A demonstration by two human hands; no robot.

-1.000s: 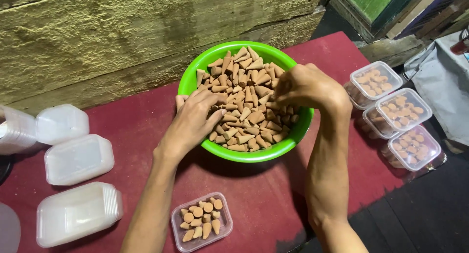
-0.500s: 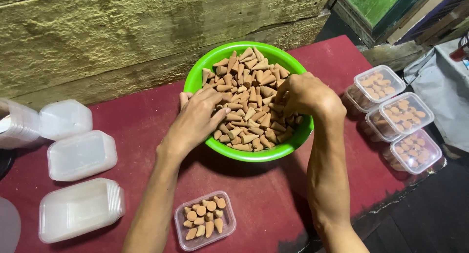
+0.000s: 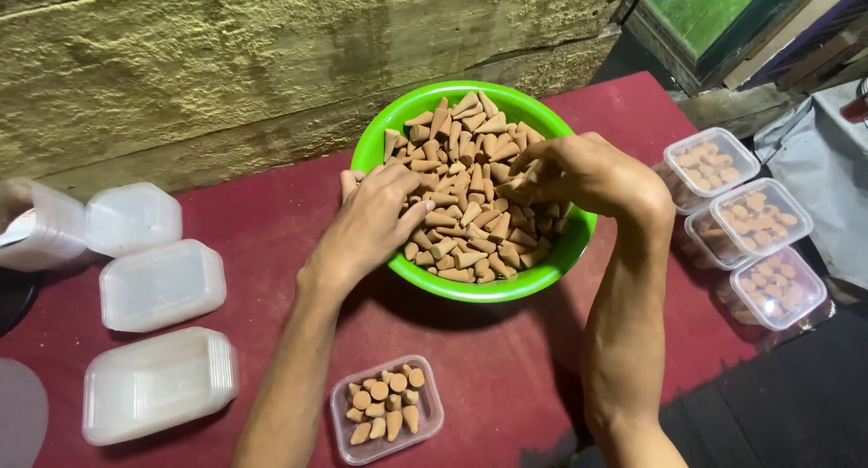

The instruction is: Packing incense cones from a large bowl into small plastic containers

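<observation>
Green bowl (image 3: 542,274) of tan cones (image 3: 461,206) sits at frame center on the red table (image 3: 262,215). Left hand (image 3: 371,228) rests loosely curled on the cones at the bowl's left rim; right hand (image 3: 588,174) pinches cones at the right. Small open box (image 3: 388,409) part-filled, bottom center.

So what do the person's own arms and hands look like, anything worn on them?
Both are bare: the left hand and right hand show no gloves, rings or watch, and the forearms are slim and sleeveless as far as the frame shows. No markings visible.

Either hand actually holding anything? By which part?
Right hand pinches a few cones at its fingertips, over the green bowl; which part of them is hidden. Left hand rests in the pile; a hold cannot be told.
</observation>
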